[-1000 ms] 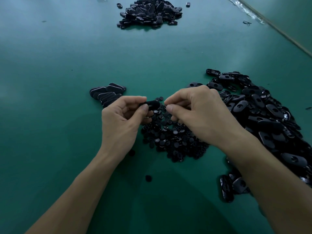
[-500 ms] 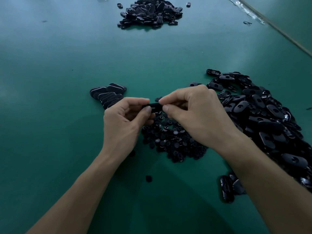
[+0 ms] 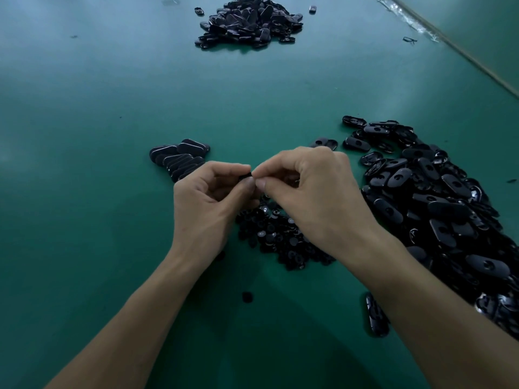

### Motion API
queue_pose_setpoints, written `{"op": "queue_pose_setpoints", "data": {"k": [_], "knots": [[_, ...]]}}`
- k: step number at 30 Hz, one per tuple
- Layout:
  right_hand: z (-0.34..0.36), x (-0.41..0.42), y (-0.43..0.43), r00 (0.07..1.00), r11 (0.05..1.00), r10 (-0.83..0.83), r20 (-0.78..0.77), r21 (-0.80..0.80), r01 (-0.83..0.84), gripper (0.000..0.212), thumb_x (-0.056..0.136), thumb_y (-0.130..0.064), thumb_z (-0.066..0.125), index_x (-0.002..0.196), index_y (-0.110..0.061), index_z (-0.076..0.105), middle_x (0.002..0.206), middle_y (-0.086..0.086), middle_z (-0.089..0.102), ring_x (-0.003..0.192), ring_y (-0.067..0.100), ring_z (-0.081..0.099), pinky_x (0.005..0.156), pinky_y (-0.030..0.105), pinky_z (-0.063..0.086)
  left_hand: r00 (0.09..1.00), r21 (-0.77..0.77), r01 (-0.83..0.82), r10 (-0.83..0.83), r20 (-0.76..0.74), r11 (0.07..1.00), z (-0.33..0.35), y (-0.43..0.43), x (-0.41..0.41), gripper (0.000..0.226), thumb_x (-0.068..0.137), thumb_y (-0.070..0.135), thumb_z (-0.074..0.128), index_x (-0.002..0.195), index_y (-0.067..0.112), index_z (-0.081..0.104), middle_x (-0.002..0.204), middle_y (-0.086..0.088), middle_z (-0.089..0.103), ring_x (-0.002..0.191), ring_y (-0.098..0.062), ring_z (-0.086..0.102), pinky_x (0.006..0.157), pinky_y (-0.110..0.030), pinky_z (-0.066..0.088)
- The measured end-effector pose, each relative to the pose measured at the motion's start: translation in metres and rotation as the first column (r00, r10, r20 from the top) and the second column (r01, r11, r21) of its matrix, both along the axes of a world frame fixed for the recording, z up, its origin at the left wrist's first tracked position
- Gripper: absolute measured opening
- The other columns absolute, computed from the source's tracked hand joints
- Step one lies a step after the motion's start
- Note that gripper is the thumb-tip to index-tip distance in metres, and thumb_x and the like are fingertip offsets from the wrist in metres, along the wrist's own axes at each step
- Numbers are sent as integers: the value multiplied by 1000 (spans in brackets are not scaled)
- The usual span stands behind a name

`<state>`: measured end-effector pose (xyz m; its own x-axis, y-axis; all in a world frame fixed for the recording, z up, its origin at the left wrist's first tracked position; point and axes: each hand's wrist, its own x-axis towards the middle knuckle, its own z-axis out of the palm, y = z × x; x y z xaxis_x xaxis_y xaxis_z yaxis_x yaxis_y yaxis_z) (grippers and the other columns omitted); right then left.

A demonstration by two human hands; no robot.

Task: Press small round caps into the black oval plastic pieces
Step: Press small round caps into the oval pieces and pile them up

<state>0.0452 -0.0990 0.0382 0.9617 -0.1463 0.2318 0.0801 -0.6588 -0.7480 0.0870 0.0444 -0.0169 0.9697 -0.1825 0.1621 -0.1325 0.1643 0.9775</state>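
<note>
Illumination is dim and cool-toned. Pale glare washes the green table [image 3: 84, 66] at the upper left of the frame, with a fainter streak at upper right. A soft-edged shadow pools at lower centre (light arrives from ahead). Wide-angle distortion stretches the lower corners.

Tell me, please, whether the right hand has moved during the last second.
Yes: the right hand has shifted left, toward the stacked ovals, closing on the left hand; both pinch the oval piece.
</note>
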Motion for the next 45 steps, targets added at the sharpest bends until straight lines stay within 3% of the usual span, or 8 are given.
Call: {"op": "queue_pose_setpoints", "data": {"k": [9, 14, 19, 24, 29, 33, 38, 45], "knots": [[-8, -1, 2, 997, 996, -72, 6, -52, 72, 12, 88, -11, 69, 90, -21, 75, 75, -11, 71, 72, 0, 66, 70, 17, 55, 999, -13, 35, -35, 2, 999, -1, -1, -2, 15, 85, -8, 70, 90, 6, 68, 79, -3, 76, 70, -14, 73, 67, -23, 58], [-10, 1, 3, 997, 995, -76, -10, -66, 75, 13, 89, -14, 68, 91, -24, 77, 82, -8, 73, 80, 8, 68, 79, 33, 58, 999, 11, 44, -45, 11, 999, -1, -2, -4, 16, 85, -7, 71, 89, 7, 69, 80, -3, 76, 70, -16, 74, 68, -23, 59], [-9, 1, 4, 996, 995, -84, -3, -53, 84, 12, 89, -13, 68, 90, -22, 75, 77, -10, 71, 73, 1, 66, 70, 17, 55, 1000, 5, 29, -29, 10, 1000, -1, -2, -2, 18, 84, -6, 72, 88, 11, 69, 80, -2, 76, 71, -15, 74, 68, -23, 59], [-10, 0, 6, 995, 994, -96, -26, -56, 94, 12, 88, -12, 67, 88, -22, 73, 75, -9, 69, 69, 2, 64, 66, 13, 52, 999, 24, 33, -34, 19, 999, -2, -2, -2, 19, 83, -5, 74, 88, 13, 70, 81, 0, 77, 74, -14, 74, 70, -22, 58], [-10, 1, 6, 992, 991, -111, -52, -74, 107, 11, 89, -14, 66, 90, -23, 72, 79, -6, 70, 74, 11, 67, 72, 31, 58, 999, 57, 38, -40, 35, 998, 0, 0, -2, 22, 80, -5, 77, 90, 15, 71, 85, -1, 77, 77, -14, 74, 73, -24, 59], [-9, -1, 6, 992, 992, -113, -56, -65, 109, 13, 91, -13, 67, 93, -24, 74, 82, -6, 71, 78, 9, 68, 74, 27, 57, 998, 75, 51, -54, 33, 996, -1, 1, -2, 18, 79, 5, 76, 89, 19, 71, 87, -5, 77, 80, -22, 75, 77, -35, 62], [-8, -3, 10, 993, 994, -62, -105, -101, 51, 28, 97, -11, 54, 112, -22, 75, 105, 6, 74, 100, 22, 68, 88, 37, 57, 997, 134, 37, -46, 65, 990, -2, 2, -1, 18, 83, 8, 77, 92, 21, 70, 88, -3, 76, 80, -16, 73, 71, -25, 58], [-1, -1, 4, 981, 990, 38, -192, -124, -62, 26, 98, -18, 53, 114, -27, 71, 105, 5, 70, 97, 20, 66, 84, 39, 57, 994, 229, -25, -1, 112, 973, -2, 1, -1, 15, 82, 13, 73, 90, 24, 66, 85, -1, 74, 78, -23, 72, 72, -39, 61]]}}
